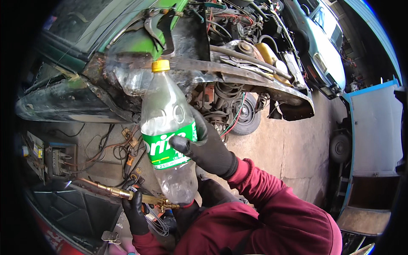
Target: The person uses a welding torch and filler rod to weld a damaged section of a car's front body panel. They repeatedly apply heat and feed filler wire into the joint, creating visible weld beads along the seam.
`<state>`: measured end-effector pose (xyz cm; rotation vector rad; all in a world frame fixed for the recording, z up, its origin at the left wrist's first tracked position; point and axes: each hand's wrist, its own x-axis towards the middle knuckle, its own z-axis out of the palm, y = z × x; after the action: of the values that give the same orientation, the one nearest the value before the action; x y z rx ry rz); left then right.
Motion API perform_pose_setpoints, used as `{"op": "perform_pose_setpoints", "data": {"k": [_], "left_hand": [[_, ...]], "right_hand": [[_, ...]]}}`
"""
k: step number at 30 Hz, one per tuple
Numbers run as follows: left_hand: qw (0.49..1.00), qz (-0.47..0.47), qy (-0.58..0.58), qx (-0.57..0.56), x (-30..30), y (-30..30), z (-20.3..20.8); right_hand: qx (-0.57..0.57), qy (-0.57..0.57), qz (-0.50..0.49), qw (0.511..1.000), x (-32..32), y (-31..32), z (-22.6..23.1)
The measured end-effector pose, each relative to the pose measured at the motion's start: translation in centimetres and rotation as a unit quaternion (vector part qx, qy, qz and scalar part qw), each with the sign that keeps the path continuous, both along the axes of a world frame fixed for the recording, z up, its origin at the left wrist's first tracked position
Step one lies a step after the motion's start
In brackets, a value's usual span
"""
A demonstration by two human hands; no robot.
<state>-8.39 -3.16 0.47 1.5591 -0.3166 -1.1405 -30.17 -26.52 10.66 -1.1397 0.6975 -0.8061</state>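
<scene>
My right hand (210, 148), in a black glove, grips a clear plastic bottle (163, 100) with a yellow cap and a green label. The bottle stands nearly upright in front of me, cap up; its inside looks mostly empty. Lower left, my gloved left hand (135, 212) is closed round a brass gas torch (114, 191). Its thin copper tip points left, with a small bright flame (68, 184) at the end. The torch's rear passes near the bottle's base; I cannot tell whether they touch. Behind the bottle's cap lies the bare metal of a partly stripped green car (127, 74).
Locking pliers (152, 34) hang on the car's bodywork. The engine bay (238, 21), a coil spring (229, 90) and a loose wheel (244, 114) lie beyond. Cables and hoses (123, 148) litter the floor by a metal box (61, 159). A blue-edged cabinet (374, 127) stands right, near another car (323, 55).
</scene>
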Motion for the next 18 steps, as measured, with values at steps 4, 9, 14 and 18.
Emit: {"op": "perform_pose_setpoints", "data": {"k": [4,9,14,18], "left_hand": [[1.0,0.021,0.005,-0.001,-2.3,0.9,0.6],[1.0,0.024,0.014,-0.003,-5.1,1.0,1.4],[0.998,-0.002,0.004,-0.067,-6.8,-0.3,2.3],[0.998,-0.014,0.01,-0.052,-8.6,-0.5,3.5]], "right_hand": [[-0.214,0.13,-0.063,0.966,-6.4,-1.0,4.7],[-0.382,0.166,-0.211,0.884,-16.4,-4.8,14.0],[-0.573,0.367,-0.232,0.695,-24.8,-11.6,20.6],[-0.629,0.457,-0.164,0.607,-30.4,-20.7,17.3]]}}
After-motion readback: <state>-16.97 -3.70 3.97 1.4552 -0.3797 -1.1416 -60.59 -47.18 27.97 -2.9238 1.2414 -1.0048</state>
